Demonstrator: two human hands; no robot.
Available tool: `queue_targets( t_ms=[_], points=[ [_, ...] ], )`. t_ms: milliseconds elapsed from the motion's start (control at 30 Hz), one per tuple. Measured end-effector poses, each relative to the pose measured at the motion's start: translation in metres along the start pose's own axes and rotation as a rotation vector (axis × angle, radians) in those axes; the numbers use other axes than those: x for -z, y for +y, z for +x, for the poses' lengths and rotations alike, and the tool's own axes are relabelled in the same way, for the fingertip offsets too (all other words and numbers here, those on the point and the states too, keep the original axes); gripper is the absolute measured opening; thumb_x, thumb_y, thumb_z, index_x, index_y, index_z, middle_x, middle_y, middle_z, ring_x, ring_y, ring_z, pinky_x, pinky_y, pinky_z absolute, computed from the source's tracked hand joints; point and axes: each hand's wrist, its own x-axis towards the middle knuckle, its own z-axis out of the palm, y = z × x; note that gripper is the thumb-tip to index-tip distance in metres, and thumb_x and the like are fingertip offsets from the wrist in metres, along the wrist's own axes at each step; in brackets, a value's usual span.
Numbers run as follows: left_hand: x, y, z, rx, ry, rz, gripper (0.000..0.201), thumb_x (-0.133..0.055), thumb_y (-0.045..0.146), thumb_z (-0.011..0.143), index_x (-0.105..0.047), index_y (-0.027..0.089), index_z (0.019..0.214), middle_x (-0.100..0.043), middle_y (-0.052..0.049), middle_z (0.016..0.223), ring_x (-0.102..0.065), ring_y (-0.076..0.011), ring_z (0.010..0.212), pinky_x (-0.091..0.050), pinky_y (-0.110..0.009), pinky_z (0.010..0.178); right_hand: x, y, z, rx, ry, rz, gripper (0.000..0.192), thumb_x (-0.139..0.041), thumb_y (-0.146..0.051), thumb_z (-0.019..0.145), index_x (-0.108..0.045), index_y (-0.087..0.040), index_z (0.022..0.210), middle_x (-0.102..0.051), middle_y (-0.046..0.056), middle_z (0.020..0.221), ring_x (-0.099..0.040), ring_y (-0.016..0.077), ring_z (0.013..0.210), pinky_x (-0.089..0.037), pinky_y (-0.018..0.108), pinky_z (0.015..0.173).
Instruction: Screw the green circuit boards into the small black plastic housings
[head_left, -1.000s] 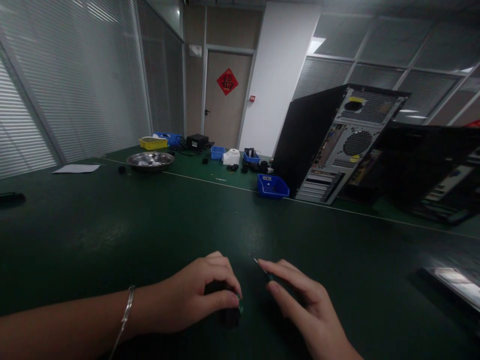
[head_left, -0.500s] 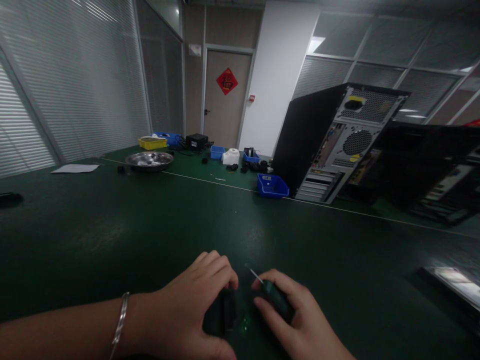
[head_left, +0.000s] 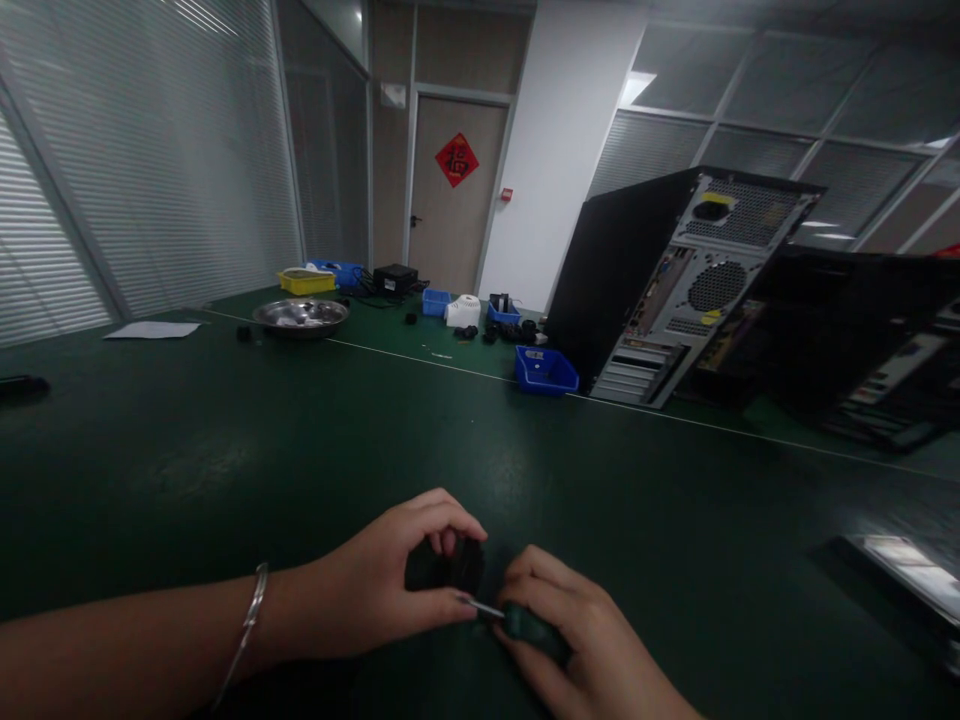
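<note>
Two hands busy: right hand (head_left: 577, 640) grips screwdriver (head_left: 517, 618), tip pointing left; left hand (head_left: 390, 590) clutches black part (head_left: 442, 567).

The desk (head_left: 225, 450) is dark green with a thin pale line across it. At the bottom of the frame, the left hand (head_left: 382, 590) holds a small black part (head_left: 442, 567). The right hand (head_left: 577, 650) holds a screwdriver (head_left: 517, 618) with a dark green handle and a silver tip. The left wrist has a silver bracelet (head_left: 247, 630). In the middle sits a blue bin (head_left: 545, 371). The computer case (head_left: 667, 285) is black and grey. A red sign (head_left: 457, 160) hangs on the tan door (head_left: 442, 230). A yellow tray (head_left: 306, 283) sits at upper left.
</note>
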Motion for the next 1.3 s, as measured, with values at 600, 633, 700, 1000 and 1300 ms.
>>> queue_targets(
  t_ms=[600, 633, 700, 1000, 1300],
  points=[
    [-0.017, 0.011, -0.001, 0.232, -0.151, -0.755, 0.047, -0.073, 0.006, 0.072, -0.057, 0.015, 0.115, -0.065, -0.005, 0.099, -0.059, -0.0170, 0.096, -0.042, -0.032, 0.086, 0.003, 0.002, 0.003, -0.110, 0.274, 0.195, 0.008, -0.053, -0.021, 0.089, -0.061, -0.021, 0.088, -0.064, 0.002, 0.084, -0.064, 0.0172, 0.079, -0.049, 0.025, 0.072],
    [-0.017, 0.011, -0.001, 0.233, -0.154, -0.757, 0.047, -0.073, 0.006, 0.072, -0.058, 0.015, 0.115, -0.065, -0.005, 0.099, -0.060, -0.0172, 0.096, -0.041, -0.033, 0.087, 0.003, 0.002, 0.003, -0.113, 0.276, 0.198, 0.008, -0.053, -0.021, 0.089, -0.061, -0.021, 0.088, -0.064, 0.002, 0.084, -0.064, 0.0177, 0.079, -0.050, 0.026, 0.073],
    [-0.016, 0.011, -0.001, 0.234, -0.163, -0.758, 0.047, -0.072, 0.005, 0.071, -0.058, 0.015, 0.115, -0.066, -0.004, 0.100, -0.060, -0.0177, 0.098, -0.041, -0.034, 0.088, 0.003, 0.002, 0.003, -0.134, 0.279, 0.214, 0.010, -0.055, -0.022, 0.087, -0.063, -0.022, 0.094, -0.067, 0.003, 0.089, -0.066, 0.0193, 0.085, -0.051, 0.027, 0.075],
    [-0.015, 0.008, 0.000, 0.201, -0.193, -0.851, 0.047, -0.069, -0.001, 0.072, -0.059, 0.015, 0.115, -0.067, -0.005, 0.098, -0.062, -0.0162, 0.098, -0.041, -0.034, 0.091, 0.001, 0.003, 0.001, -0.162, 0.251, 0.248, 0.009, -0.056, -0.021, 0.087, -0.060, -0.023, 0.095, -0.070, 0.003, 0.090, -0.067, 0.0196, 0.088, -0.053, 0.026, 0.075],
    [-0.012, 0.011, 0.001, 0.222, -0.212, -0.853, 0.045, -0.069, 0.001, 0.073, -0.060, 0.015, 0.115, -0.068, -0.005, 0.100, -0.063, -0.0179, 0.100, -0.042, -0.035, 0.091, -0.001, 0.006, 0.001, -0.177, 0.277, 0.209, 0.010, -0.057, -0.021, 0.086, -0.061, -0.021, 0.096, -0.069, 0.005, 0.093, -0.066, 0.0210, 0.090, -0.052, 0.028, 0.075]
  ],
)
